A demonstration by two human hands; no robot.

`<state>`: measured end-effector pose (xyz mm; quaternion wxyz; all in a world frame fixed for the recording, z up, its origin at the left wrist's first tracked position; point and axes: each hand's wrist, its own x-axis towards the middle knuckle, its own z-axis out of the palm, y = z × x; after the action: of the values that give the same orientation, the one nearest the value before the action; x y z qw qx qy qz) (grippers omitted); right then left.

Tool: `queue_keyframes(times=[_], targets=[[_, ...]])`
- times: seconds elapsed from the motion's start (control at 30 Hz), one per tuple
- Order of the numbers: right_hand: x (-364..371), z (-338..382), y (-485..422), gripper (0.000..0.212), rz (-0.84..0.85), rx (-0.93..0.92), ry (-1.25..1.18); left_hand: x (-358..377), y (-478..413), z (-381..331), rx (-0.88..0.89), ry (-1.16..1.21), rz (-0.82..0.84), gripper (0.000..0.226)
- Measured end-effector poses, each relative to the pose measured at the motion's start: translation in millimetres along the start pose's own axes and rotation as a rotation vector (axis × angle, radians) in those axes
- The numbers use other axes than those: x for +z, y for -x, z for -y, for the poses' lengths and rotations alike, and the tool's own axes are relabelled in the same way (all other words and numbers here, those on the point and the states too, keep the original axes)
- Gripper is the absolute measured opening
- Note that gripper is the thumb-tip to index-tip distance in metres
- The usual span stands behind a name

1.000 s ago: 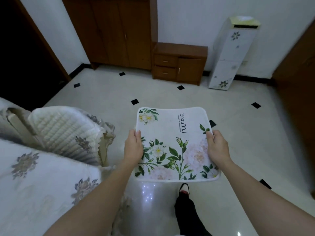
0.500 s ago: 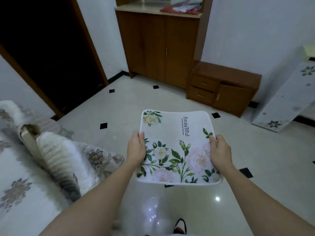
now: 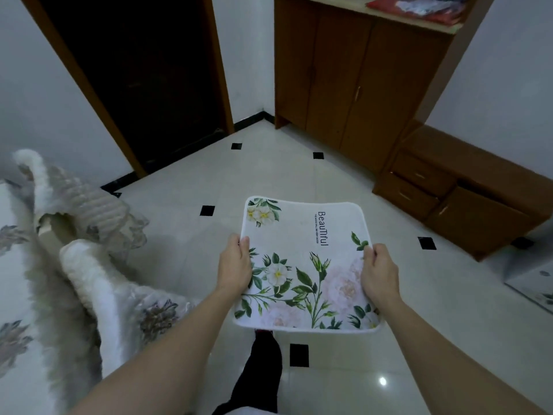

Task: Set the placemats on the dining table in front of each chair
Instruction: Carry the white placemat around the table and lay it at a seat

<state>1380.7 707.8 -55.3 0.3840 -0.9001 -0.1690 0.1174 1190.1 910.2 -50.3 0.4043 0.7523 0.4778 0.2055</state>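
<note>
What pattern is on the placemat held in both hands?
White fabric placemat with green leaves, white and pale pink flowers, and "Beautiful" lettering; head view.

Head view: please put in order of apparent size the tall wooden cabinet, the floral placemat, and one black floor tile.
1. Tall wooden cabinet, cut off at the top edge.
2. Floral placemat; it is nearer the camera, so looks enlarged.
3. Black floor tile, clearly smallest.

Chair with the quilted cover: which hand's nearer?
Left. The left hand grips the placemat on its side toward the covered chair; the right hand grips the opposite edge, toward the low drawer cabinet.
</note>
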Motion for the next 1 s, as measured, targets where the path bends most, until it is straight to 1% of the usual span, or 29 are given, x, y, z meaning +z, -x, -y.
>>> queue_keyframes(times=[0.2,0.33,0.43,0.6,1.0], targets=[[61.8,58.3,-109.3,0.029,0.021,-0.055,0.026,2.0,-123.9,3.3,-0.040,0.042,-0.049,0.035],[108.3,112.5,-180.9,0.028,0.038,-0.049,0.068,-12.2,-212.9,-0.5,-0.054,0.048,-0.070,0.033],[136.8,158.5,-227.5,0.027,0.055,-0.084,0.079,-28.7,-273.6,-5.6,-0.070,0.052,-0.094,0.032],[177.1,213.9,-289.1,0.029,0.095,-0.156,0.077,-49.6,-343.5,-8.2,-0.122,0.062,-0.141,0.031],[288.0,314.8,-440.0,0.030,0.223,-0.280,0.046,-76.3,-504.3,-5.8,-0.235,0.053,-0.257,0.029]])
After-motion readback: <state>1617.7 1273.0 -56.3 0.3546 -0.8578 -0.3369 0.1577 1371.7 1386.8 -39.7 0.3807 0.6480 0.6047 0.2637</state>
